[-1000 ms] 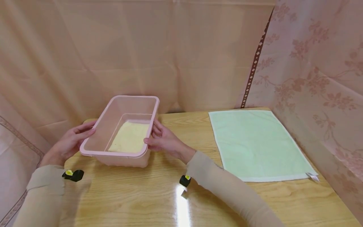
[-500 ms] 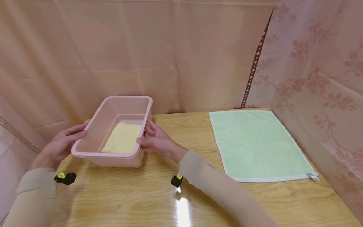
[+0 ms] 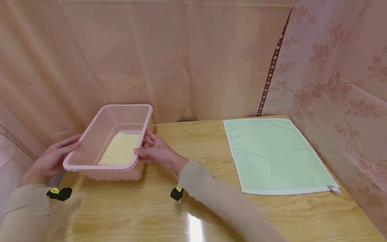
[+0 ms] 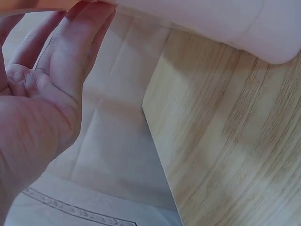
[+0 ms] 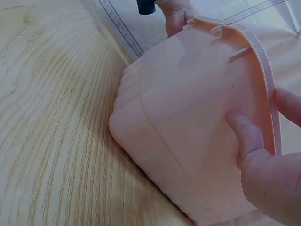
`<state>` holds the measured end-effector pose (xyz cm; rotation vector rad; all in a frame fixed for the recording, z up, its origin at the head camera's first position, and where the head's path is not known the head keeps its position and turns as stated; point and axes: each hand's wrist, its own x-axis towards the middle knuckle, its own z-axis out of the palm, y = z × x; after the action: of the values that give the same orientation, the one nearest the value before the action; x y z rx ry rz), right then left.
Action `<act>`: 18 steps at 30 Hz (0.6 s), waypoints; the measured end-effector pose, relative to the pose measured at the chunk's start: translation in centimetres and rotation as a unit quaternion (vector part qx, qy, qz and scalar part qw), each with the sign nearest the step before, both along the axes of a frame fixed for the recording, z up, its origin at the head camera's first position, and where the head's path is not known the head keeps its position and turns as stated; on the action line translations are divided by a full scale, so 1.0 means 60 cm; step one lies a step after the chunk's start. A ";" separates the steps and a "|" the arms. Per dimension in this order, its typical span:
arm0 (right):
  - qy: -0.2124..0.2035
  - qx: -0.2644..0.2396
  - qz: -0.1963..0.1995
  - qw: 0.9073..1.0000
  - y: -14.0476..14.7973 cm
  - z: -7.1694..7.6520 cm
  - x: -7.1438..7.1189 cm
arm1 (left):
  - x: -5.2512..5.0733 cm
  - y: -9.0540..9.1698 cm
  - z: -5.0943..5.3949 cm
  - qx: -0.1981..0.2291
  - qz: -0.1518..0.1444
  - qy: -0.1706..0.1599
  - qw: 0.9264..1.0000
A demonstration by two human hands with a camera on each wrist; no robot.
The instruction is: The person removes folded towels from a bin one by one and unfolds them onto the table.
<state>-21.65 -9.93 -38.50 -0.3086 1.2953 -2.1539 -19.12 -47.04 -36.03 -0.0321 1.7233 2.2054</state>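
Observation:
A pink plastic basin point(image 3: 90, 134), rectangular with a rolled rim, is held between both hands at the table's left back. Inside on its floor lies a pale yellow folded cloth point(image 3: 120, 149). My left hand point(image 3: 52, 160) grips the left rim, thumb over the edge; the left wrist view shows its fingers beneath the rim. On the opposite side, my right hand point(image 3: 160, 151) pinches the right rim, with fingers against the outer wall point(image 5: 188, 103) in the right wrist view. Whether the basin's base fully touches the wood cannot be told.
A light green towel point(image 3: 275, 154) with a white border and a small tag lies flat on the right of the wooden table point(image 3: 145, 208). Beige curtain point(image 3: 169, 60) hangs behind, and a floral curtain point(image 3: 341, 77) stands at the right. The table's left edge runs close below the basin.
Both hands have carried the basin leftward across the table's back, the yellow cloth riding inside it. Both grips look the same. The green towel stays put.

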 end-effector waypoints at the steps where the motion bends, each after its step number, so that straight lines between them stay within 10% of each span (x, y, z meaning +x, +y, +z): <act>1: 0.000 0.001 -0.002 1.000 -0.004 0.000 0.000 | 0.001 -0.003 -0.001 0.003 0.004 0.000 1.000; 18: -0.013 0.014 -0.021 1.000 -0.051 0.009 0.017 | 0.024 -0.036 -0.013 0.121 0.006 0.021 0.992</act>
<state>-20.63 -12.96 -37.96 -0.2427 1.3283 -2.1654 -17.70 -49.19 -36.84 0.0630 1.4682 2.4245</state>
